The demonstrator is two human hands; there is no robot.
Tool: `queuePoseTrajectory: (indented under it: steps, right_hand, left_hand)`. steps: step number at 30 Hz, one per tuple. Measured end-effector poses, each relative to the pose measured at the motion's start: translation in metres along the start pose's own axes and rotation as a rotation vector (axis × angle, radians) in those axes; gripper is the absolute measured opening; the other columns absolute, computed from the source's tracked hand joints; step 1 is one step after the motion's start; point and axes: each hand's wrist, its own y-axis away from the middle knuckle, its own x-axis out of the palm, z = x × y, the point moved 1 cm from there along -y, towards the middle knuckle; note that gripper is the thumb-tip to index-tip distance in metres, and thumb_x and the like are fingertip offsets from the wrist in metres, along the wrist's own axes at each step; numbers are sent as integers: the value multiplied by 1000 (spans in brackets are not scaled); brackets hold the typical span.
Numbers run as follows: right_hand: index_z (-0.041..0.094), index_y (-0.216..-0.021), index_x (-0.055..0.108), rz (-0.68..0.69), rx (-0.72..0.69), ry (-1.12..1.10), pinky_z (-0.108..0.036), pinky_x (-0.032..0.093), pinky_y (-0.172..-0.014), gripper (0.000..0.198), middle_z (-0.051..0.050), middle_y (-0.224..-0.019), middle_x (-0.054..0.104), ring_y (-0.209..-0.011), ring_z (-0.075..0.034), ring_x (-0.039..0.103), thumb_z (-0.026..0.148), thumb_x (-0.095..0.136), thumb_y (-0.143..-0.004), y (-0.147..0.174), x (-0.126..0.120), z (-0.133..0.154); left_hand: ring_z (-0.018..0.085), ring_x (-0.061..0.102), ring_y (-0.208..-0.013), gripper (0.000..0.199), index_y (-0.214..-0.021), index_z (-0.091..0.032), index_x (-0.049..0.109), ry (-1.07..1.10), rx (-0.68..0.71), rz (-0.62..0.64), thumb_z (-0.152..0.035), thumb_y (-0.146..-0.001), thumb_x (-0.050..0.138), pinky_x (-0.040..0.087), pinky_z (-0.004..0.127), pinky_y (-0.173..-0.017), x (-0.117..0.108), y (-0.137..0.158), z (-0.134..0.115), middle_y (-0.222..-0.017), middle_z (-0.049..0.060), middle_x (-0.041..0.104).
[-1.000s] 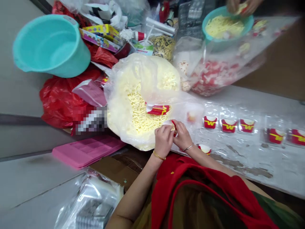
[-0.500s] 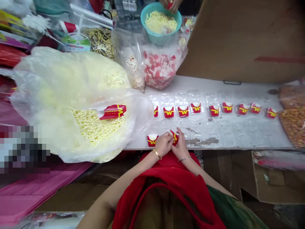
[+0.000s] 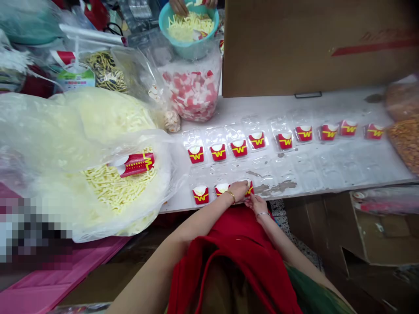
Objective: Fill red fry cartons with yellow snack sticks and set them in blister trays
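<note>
The white bench (image 3: 268, 104) carries everything. On it stands a brown cardboard box (image 3: 288, 48), cut off at the top, its red characters too blurred to read above a red stripe. The big clear bag (image 3: 108, 111) of pale sticks runs out at the left edge; inside, a stack of red cartons (image 3: 135, 166) shows a yellow "W", its count unclear. A smaller bag (image 3: 196, 93) holds red-and-white chunks; behind it is one teal bowl (image 3: 165, 32), with another person's two hands (image 3: 178, 8) partly cropped.

The left hand (image 3: 238, 190) partly covers a small carton (image 3: 250, 188), third in the near row; the right hand's (image 3: 258, 204) fingers touch its near edge. Whether either hand's fingers pinch or just press, I cannot tell. Two more small cartons lie left of it, nine in the far row, the uncovered ones marked "W".
</note>
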Motion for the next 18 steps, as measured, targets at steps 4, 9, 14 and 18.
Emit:
queuePoseTrajectory:
  steps: [4,9,14,18]
  right_hand:
    - [19,-63,54,23,87,-38,-33,54,-54,47,-1,-55,62,-54,-20,62,60,73,-48,6,0,6]
    - [21,-64,57,158,176,17,-31,52,-51,42,-2,-57,64,-53,-21,63,51,76,-43,17,-13,14]
    - [21,-71,59,308,121,475,-30,41,-42,47,-5,-59,64,-53,-22,59,65,64,-56,18,-17,29]
    - [22,-63,54,576,-169,714,-31,44,-54,42,0,-55,56,-54,-19,53,64,56,-67,43,19,65]
  left_hand:
    - [23,59,-88,29,-106,-10,58,-50,-26,-7,-24,-81,55,45,31,-72,0,2,-4,-105,14,58]
    - [22,58,-95,24,-102,-14,59,-201,100,-153,-29,-85,51,44,35,-79,13,17,-11,-102,11,60]
    - [21,53,-106,33,-118,-18,52,-172,95,-600,-32,-89,45,41,38,-90,-5,73,-5,-124,9,54]
    - [18,55,-97,23,-103,-17,55,186,-286,-1196,-32,-85,51,43,33,-87,-64,183,39,-100,9,61]
